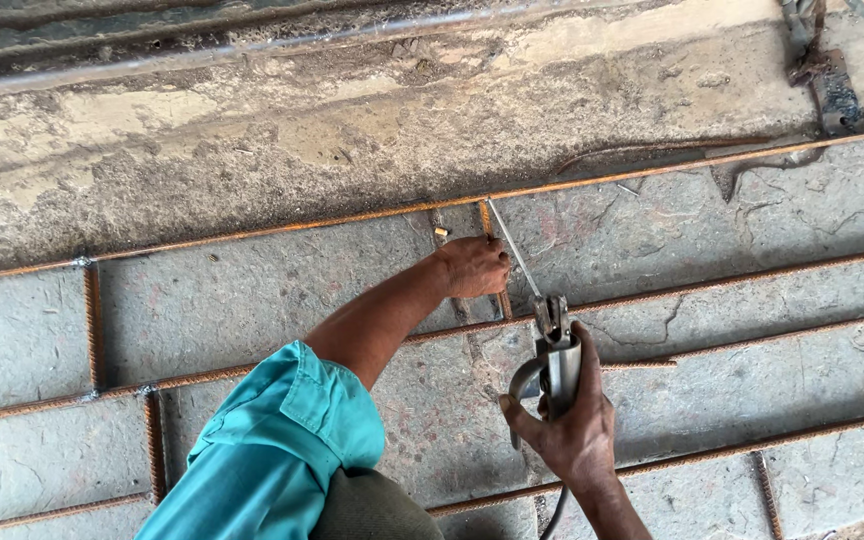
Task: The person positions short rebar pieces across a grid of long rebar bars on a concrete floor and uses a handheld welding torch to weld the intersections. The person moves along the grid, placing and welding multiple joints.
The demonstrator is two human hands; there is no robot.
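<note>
Head view: left hand (474,266) closed on short upright rebar piece (500,292), steadying against long top bar (652,175). Right hand (572,425) wrapped round welding holder (557,365), electrode rod (512,245) tip at that joint. No arc visible (weld there seemingly undone). Left cross pieces (92,325) already placed on concrete floor (252,150); right side bare.

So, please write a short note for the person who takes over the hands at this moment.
Left hand: rests on the short rusty crossbar, near where it meets the long rebar; whether it grips cannot be told.
Right hand: closed on the electrode holder; its welding rod points at that joint, tip beside it.
Rebar grid lies flat on the concrete floor.
Done: joints at far left look already welded.
Left: this joint; no arc visible.
</note>
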